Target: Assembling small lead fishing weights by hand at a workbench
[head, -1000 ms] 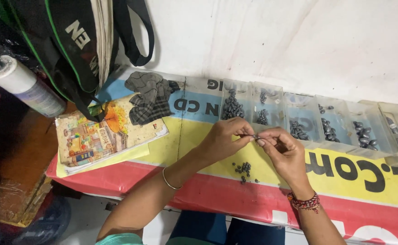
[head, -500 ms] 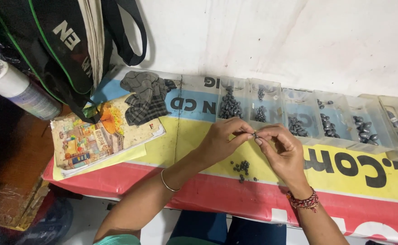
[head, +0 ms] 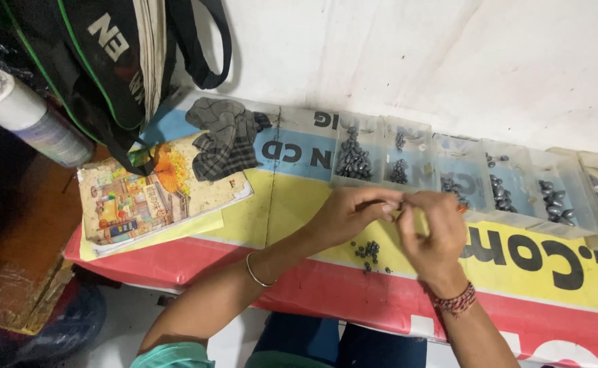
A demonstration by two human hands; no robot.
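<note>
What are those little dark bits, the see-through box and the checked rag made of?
The little dark beads look like metal, perhaps lead: dull grey with a faint sheen. The compartment box looks like clear plastic, since the banner's colours show through its walls. The checked rag is woven cloth, soft and crumpled in folds. The left hand and right hand pinch something too small to tell.

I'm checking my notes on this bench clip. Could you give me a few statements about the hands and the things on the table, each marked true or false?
1. The left hand and right hand meet fingertip to fingertip above the table. True.
2. A small heap of dark beads lies loose on the yellow banner below the hands. True.
3. The clear compartment tray is empty. False: its compartments hold dark beads.
4. The checked cloth covers the beads. False: it lies left of the tray, partly on a picture book.
5. The right wrist is bare. False: it wears a red thread band.
</note>
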